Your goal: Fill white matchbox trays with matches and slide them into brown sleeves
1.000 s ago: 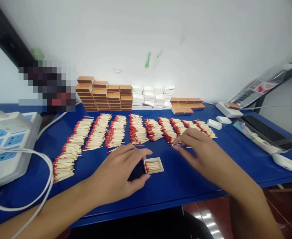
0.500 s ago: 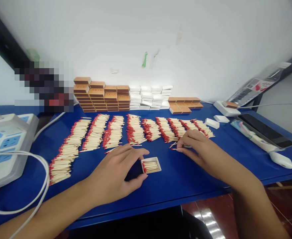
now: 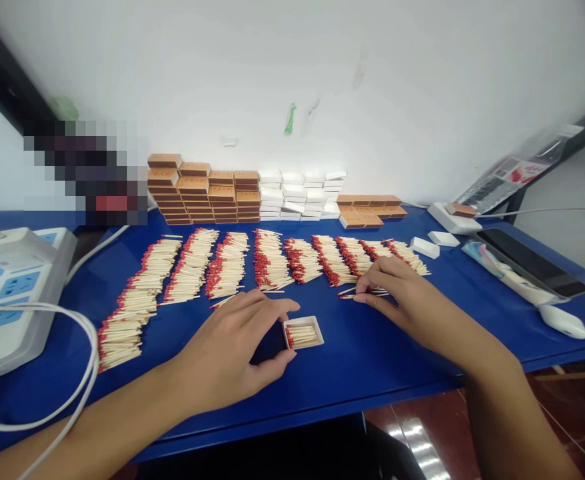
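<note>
A small white matchbox tray (image 3: 321,341) with red-headed matches inside lies on the blue table. My left hand (image 3: 237,340) is at its left end, fingertips at the far corner and thumb at the near edge. To the right of the tray, my right hand (image 3: 407,293) is low over the table. Its thumb and fingers are pinched on a few loose matches (image 3: 346,296), whose red heads point left. How many it grips is hidden by the fingers. Behind both hands, matches lie in several rows, one being the long left row (image 3: 137,300).
Along the wall stand stacked brown matchboxes (image 3: 195,187), white trays (image 3: 294,193) and a lower brown stack (image 3: 370,210). Two white pieces (image 3: 425,247) lie right of the rows. A phone (image 3: 532,261) is at right, a power strip (image 3: 17,293) and white cable (image 3: 90,327) at left.
My right fingers have shifted slightly at the loose matches, and the matches lie at a slightly different angle. My left hand and the tray have stayed in place.
</note>
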The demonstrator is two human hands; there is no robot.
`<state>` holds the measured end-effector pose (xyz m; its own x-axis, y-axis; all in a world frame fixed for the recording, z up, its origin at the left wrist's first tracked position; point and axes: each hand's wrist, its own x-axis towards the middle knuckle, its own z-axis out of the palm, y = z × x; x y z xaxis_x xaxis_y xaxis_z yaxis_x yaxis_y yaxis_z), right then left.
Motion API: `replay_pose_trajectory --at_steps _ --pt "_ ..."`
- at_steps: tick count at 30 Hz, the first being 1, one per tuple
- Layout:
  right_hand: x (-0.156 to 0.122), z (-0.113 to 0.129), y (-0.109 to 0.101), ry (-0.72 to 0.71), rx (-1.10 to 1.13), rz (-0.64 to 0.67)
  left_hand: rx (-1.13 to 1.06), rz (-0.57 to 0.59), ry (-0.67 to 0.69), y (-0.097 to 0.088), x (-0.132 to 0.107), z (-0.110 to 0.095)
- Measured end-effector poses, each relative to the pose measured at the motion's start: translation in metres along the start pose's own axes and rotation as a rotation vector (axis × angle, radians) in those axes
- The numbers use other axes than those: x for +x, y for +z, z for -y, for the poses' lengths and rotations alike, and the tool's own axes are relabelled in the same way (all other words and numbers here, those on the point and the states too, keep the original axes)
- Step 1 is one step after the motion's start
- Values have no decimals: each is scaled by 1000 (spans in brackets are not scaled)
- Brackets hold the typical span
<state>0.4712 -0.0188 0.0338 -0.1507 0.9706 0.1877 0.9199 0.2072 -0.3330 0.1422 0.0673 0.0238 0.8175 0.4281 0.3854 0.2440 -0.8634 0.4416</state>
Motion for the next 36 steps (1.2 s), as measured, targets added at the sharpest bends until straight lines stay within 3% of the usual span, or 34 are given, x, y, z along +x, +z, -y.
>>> replay_pose_trajectory --at_steps 36 --pt "-18 8 -7 22 31 59 -5 16 3 1 0 0"
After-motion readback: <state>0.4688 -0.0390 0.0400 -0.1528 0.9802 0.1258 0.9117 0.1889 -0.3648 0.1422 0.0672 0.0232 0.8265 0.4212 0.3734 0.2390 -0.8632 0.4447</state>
